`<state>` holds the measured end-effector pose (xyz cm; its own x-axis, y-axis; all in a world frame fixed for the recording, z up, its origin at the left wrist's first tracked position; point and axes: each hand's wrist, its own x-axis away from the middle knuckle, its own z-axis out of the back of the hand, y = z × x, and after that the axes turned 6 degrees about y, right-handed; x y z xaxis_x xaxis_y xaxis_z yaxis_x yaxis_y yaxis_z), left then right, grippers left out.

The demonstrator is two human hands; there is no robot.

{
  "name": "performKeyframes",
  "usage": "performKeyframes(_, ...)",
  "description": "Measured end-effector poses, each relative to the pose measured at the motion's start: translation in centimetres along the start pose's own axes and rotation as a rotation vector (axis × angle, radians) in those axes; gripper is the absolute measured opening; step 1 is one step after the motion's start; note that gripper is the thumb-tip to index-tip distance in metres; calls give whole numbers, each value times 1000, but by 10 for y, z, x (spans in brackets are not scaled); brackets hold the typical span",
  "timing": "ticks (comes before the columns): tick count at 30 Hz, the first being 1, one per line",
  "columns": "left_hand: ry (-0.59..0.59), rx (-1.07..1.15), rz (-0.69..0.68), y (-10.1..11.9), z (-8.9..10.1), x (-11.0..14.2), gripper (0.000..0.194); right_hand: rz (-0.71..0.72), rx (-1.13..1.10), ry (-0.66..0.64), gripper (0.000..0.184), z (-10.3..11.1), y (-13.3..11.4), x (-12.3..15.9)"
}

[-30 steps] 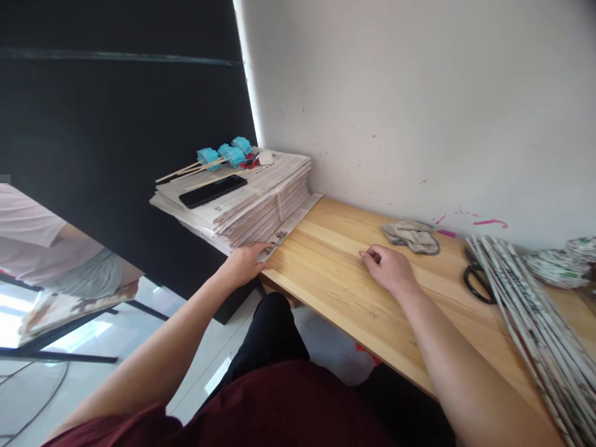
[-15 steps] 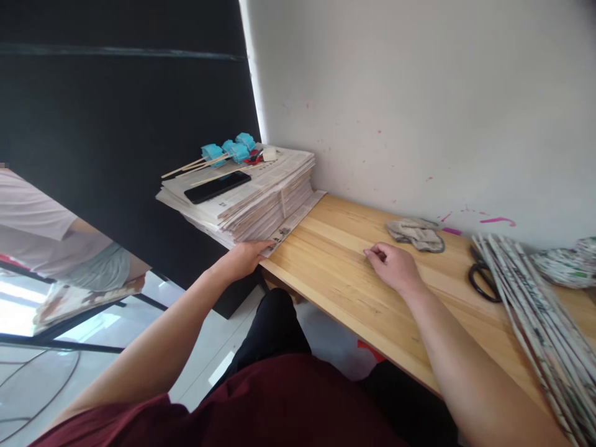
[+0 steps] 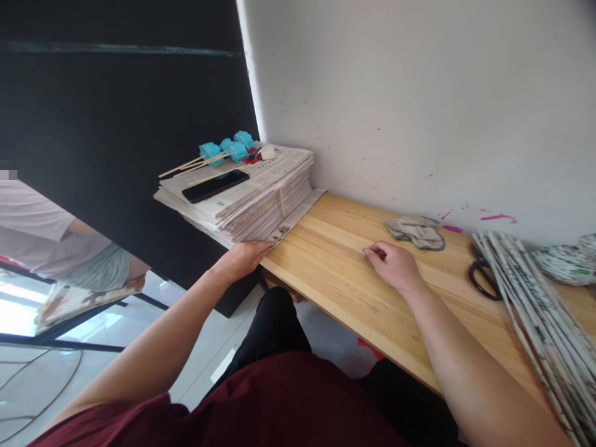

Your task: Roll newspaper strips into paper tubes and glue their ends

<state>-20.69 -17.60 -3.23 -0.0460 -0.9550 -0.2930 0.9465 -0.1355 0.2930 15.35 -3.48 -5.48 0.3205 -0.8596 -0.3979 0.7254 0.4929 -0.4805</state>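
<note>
My left hand (image 3: 244, 259) rests at the table's front edge, fingers stretched out flat over the corner of the bottom newspapers; its thumb is hidden. Beside it rises a thick stack of folded newspapers (image 3: 261, 214). On this stack lie a black phone (image 3: 215, 186), thin wooden sticks with blue crumpled tops (image 3: 236, 151), a small red and black item (image 3: 252, 156) and a whitish block (image 3: 268, 153). My right hand (image 3: 393, 266) sits loosely curled on the wooden table (image 3: 326, 261), thumb against the fingers, with nothing visible in it. Behind it lies a greyish work glove (image 3: 416, 232).
To the right are black-handled scissors (image 3: 484, 280), partly under a bundle of rolled newspaper sticks (image 3: 535, 316), and a woven paper piece (image 3: 565, 264). A wall closes off the back and a black panel (image 3: 125, 124) the left. Another person (image 3: 41, 230) sits beyond that panel.
The view shifts slightly. My left fingers slide a little further onto the newspaper corner and straighten. My right hand stays curled in the same place.
</note>
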Motion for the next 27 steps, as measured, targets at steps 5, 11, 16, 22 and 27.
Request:
performKeyframes(5, 14, -114, 68, 2, -2, -1, 45, -6, 1, -1, 26, 0, 0, 0)
performKeyframes(11, 183, -295, 16, 3, -12, -2, 47, -13, -15, 3, 26, 0, 0, 0)
performKeyframes(16, 218, -285, 3, 0, -17, -3, 49, -13, -9, -6, 26, 0, -1, 0)
performKeyframes(22, 290, -195, 157, 5, -17, -7, 38, -20, -4, -4, 28, 0, 1, -1)
performKeyframes(27, 347, -71, 271, 11, -18, -10, 33, -26, -10, 0, 27, -1, 0, -1)
